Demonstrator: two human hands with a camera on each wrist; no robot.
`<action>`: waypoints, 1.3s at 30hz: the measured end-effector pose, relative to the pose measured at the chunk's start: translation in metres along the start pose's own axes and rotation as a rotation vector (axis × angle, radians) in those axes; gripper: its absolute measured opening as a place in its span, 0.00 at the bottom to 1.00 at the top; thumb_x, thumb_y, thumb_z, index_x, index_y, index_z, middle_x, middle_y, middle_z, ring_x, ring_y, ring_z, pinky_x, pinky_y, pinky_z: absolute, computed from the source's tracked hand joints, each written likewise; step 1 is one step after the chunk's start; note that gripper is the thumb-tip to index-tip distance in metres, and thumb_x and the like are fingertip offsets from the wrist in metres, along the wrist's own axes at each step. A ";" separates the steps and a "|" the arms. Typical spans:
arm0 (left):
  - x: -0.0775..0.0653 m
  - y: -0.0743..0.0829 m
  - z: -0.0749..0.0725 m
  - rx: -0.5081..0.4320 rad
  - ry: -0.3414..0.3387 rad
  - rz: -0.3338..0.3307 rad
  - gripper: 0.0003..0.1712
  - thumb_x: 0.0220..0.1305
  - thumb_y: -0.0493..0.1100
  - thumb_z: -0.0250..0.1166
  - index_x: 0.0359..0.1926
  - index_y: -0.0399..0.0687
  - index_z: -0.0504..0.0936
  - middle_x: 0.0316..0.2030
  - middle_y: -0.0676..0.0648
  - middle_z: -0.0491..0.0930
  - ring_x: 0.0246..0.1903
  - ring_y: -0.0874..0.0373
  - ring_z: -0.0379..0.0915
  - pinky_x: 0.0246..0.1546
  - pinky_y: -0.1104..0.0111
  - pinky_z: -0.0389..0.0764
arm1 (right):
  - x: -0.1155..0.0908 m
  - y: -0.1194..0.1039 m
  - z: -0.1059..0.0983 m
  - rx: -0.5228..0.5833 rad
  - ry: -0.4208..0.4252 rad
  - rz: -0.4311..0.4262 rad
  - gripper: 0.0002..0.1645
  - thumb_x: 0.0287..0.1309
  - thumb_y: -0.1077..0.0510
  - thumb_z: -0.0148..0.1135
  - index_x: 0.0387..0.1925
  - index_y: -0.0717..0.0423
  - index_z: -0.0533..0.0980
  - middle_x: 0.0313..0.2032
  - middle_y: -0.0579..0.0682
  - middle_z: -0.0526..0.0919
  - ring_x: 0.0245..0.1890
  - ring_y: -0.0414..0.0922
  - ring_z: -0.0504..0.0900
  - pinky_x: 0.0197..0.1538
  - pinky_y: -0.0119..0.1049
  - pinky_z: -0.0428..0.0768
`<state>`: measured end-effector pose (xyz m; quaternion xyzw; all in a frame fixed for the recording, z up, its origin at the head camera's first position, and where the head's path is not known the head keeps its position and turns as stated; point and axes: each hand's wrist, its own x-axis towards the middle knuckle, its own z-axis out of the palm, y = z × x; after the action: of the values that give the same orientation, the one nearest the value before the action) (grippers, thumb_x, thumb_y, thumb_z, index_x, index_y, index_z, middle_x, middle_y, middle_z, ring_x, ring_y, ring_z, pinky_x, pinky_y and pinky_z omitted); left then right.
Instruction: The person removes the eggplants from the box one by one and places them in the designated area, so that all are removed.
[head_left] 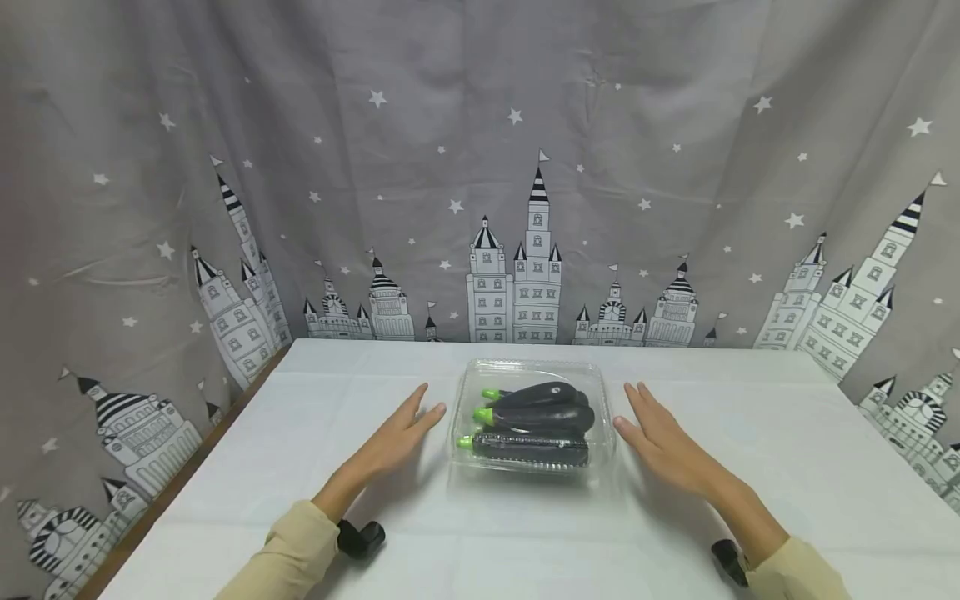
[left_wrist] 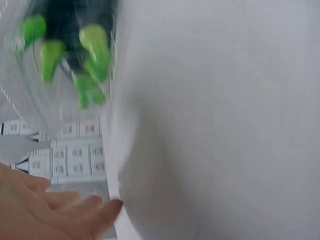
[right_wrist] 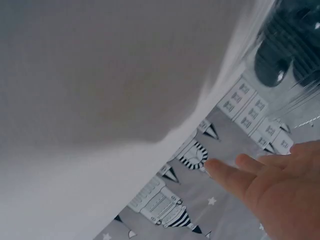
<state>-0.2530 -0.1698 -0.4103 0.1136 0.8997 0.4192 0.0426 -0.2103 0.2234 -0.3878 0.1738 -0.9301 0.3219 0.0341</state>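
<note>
A clear plastic clamshell box (head_left: pixel 465 396) sits on the white table, and several dark eggplants (head_left: pixel 536 417) with green stems lie inside it. Just left of the box is my left hand (head_left: pixel 393 442), its fingers extended and apart from the plastic. My right hand (head_left: pixel 663 446) is on the other side, fingers likewise straight, also not touching the box. The left wrist view shows the green stem ends (left_wrist: pixel 95 42) through the plastic; the rounded dark ends (right_wrist: pixel 272 62) appear in the right wrist view. Neither hand holds anything.
White cloth covers the table (head_left: pixel 525 542), whose brown edge (head_left: pixel 187 467) shows at the left. Behind it hangs a grey curtain (head_left: pixel 420 275) printed with castles and stars. A black strapped device (head_left: pixel 362 540) is on the left wrist, another (head_left: pixel 727 560) on the right.
</note>
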 end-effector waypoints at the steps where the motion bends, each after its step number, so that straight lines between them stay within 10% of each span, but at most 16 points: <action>1: -0.002 0.002 0.002 -0.046 -0.010 -0.005 0.48 0.74 0.64 0.46 0.77 0.37 0.42 0.75 0.33 0.46 0.73 0.36 0.45 0.70 0.41 0.45 | -0.001 -0.002 0.000 0.035 -0.006 -0.003 0.41 0.77 0.45 0.39 0.74 0.72 0.46 0.73 0.73 0.41 0.72 0.70 0.40 0.69 0.67 0.42; 16: -0.027 0.022 0.015 -0.336 -0.139 0.097 0.59 0.62 0.55 0.67 0.79 0.53 0.34 0.78 0.44 0.36 0.71 0.39 0.51 0.63 0.41 0.62 | -0.015 -0.024 0.005 0.288 -0.113 -0.017 0.42 0.77 0.46 0.41 0.77 0.64 0.39 0.75 0.67 0.37 0.73 0.67 0.41 0.68 0.65 0.49; 23: -0.030 0.024 0.019 -0.355 -0.147 0.085 0.63 0.60 0.55 0.69 0.79 0.48 0.34 0.77 0.40 0.38 0.72 0.38 0.50 0.63 0.41 0.63 | -0.016 -0.025 0.006 0.341 -0.170 0.006 0.50 0.72 0.46 0.52 0.76 0.65 0.37 0.75 0.67 0.39 0.66 0.73 0.60 0.64 0.65 0.62; 39: -0.030 0.024 0.027 -0.318 -0.115 0.080 0.61 0.57 0.48 0.72 0.78 0.40 0.39 0.77 0.39 0.38 0.73 0.37 0.45 0.66 0.42 0.57 | -0.014 -0.021 0.014 0.401 -0.158 -0.018 0.63 0.57 0.50 0.70 0.77 0.64 0.38 0.75 0.67 0.39 0.68 0.70 0.57 0.66 0.64 0.58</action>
<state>-0.2157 -0.1422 -0.4101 0.1648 0.8131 0.5503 0.0946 -0.1895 0.2035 -0.3888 0.2100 -0.8455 0.4857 -0.0713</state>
